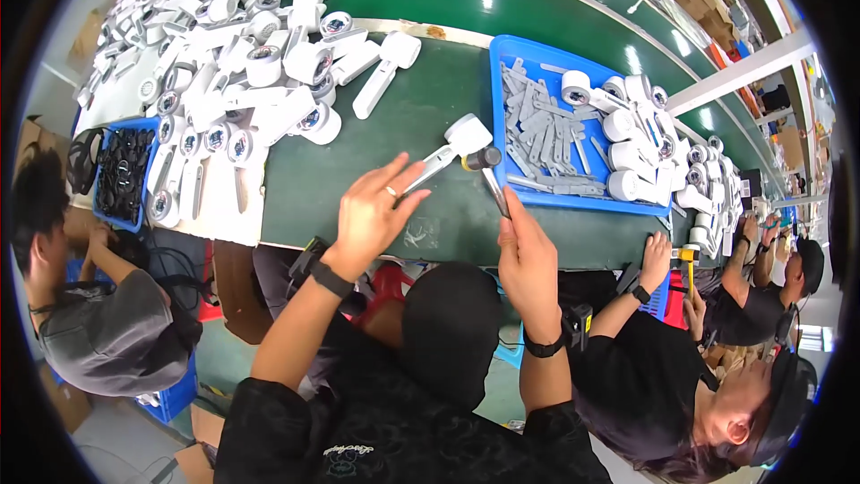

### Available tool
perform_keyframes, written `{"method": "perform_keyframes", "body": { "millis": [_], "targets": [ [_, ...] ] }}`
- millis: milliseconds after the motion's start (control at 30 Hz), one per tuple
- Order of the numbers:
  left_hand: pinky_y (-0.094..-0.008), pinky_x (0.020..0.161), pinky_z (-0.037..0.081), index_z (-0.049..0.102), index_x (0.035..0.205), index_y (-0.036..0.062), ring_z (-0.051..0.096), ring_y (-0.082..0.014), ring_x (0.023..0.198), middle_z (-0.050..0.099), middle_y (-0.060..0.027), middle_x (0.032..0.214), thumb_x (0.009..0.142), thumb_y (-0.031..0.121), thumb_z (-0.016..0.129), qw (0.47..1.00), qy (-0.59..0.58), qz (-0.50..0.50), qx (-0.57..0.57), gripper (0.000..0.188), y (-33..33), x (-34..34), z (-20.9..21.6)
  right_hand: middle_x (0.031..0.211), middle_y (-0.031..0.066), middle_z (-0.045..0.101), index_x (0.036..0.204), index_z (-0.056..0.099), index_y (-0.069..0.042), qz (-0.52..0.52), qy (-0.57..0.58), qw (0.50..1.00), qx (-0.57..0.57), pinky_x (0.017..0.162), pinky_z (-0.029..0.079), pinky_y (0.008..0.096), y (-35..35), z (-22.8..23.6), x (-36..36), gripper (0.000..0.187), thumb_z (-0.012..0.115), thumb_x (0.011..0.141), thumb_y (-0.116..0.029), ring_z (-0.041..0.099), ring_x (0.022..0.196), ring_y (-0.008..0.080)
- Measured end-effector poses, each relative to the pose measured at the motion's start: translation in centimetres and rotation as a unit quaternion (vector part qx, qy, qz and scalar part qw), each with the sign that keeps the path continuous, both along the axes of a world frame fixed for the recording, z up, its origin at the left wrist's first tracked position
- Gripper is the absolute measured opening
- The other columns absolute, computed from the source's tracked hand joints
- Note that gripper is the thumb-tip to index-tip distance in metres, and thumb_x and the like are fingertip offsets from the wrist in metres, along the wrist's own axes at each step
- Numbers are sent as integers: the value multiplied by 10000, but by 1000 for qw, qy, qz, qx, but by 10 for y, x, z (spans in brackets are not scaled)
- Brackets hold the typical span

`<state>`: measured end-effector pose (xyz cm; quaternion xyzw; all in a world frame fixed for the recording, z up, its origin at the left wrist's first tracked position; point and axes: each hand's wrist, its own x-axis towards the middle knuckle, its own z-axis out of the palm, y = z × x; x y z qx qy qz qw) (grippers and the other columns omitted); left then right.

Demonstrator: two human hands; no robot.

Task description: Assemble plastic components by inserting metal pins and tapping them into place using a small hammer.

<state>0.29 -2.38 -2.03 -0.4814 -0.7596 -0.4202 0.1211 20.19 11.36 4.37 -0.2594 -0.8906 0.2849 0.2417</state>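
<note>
A white handheld fan [468, 134] with a round head lies on the green table in front of me, its handle pointing back toward me. My left hand [372, 215] has the end of that handle between thumb and fingers. In my right hand [527, 255] is a hammer [488, 181] with a metal shaft, gripped low down. The hammer's dark head, with a yellowish face, is beside the fan where head and handle meet; whether they touch I cannot tell.
A blue tray [495, 108] at the right holds grey flat strips [546, 130] and white fans [627, 125]. Many more fans [260, 63] are heaped at the left, near a blue bin [98, 206] of black parts. Co-workers sit on both sides; one at the right holds a yellow hammer [688, 255].
</note>
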Motion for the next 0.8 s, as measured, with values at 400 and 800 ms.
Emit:
{"method": "perform_keyframes", "body": {
  "millis": [400,800],
  "targets": [
    [-375,762,612,766,1118,60,733,-288,903,734,-71,1070,811,28,819,999,20,-24,28,313,5,-5,-13,1001,200,698,1473,590,-123,8,-74,997,15,742,538,423,-6,31,-34,447,594,1031,-55,678,822,404],
    [-375,765,615,774,1085,71,751,-297,925,764,-103,1060,812,12,826,999,-7,-30,32,284,5,-9,-14,885,156,668,1395,663,-155,16,-179,982,61,657,517,462,-7,9,-45,397,628,1004,-92,643,736,391]
  ]
}}
